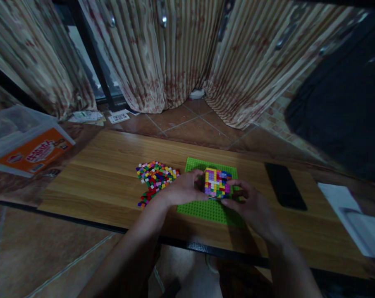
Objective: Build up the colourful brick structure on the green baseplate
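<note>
A block built of many-coloured toy bricks (216, 182) is on or just above a green studded baseplate (202, 211); I cannot tell whether it touches. My left hand (187, 188) grips its left side, thumb along the near edge and fingers curled behind. From the right, my right hand (247, 200) holds the block between thumb and fingers, the thumb at its near right corner. To the left of my left hand lies a pile of loose toy bricks (156, 178) in mixed colours, partly hidden by that hand and forearm.
Everything lies on a low wooden table (97, 178). A black phone (285, 186) rests toward the right, with white paper (342, 207) beyond it. At the far left stands a clear plastic box (22, 136) with an orange label. Striped curtains (181, 54) hang behind the table.
</note>
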A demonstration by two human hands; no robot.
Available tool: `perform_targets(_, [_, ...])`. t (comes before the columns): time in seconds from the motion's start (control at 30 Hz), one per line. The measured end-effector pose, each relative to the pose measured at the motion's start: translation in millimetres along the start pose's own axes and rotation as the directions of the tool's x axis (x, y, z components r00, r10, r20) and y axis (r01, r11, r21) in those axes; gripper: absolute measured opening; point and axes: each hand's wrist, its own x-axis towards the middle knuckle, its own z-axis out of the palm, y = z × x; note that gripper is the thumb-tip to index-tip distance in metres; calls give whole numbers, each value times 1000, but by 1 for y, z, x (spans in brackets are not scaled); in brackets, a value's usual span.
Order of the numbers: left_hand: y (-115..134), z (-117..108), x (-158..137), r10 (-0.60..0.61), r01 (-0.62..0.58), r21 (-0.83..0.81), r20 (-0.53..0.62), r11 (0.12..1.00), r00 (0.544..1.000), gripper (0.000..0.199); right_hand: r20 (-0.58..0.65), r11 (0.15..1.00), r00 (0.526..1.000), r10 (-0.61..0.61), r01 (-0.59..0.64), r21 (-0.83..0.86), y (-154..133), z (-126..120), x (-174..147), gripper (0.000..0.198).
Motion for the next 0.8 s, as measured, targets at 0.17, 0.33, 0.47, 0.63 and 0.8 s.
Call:
perform_targets(0.17, [-5, 6, 4, 107, -84, 225, -93, 971, 990, 57, -76, 980, 987, -141, 127, -156, 3, 9, 4, 40])
perform_targets(0.33, [-10, 10, 9, 86, -42, 305, -133, 951, 987, 47, -145, 942, 954, -263, 222, -252, 5, 16, 9, 39])
perform_targets(0.47, [-7, 13, 9, 84, -30, 321, -155, 947, 984, 37, -197, 912, 920, -338, 269, -311, 3, 21, 11, 36])
perform_targets(0.63, [-2, 8, 6, 55, -2, 303, -169, 953, 984, 42, -332, 833, 781, -529, 403, -378, -12, 33, 3, 22])
perform_targets(0.8, [-6, -18, 7, 88, -1, 233, -363, 972, 928, 37, -183, 815, 806, -563, 504, -285, -33, 65, -5, 17])
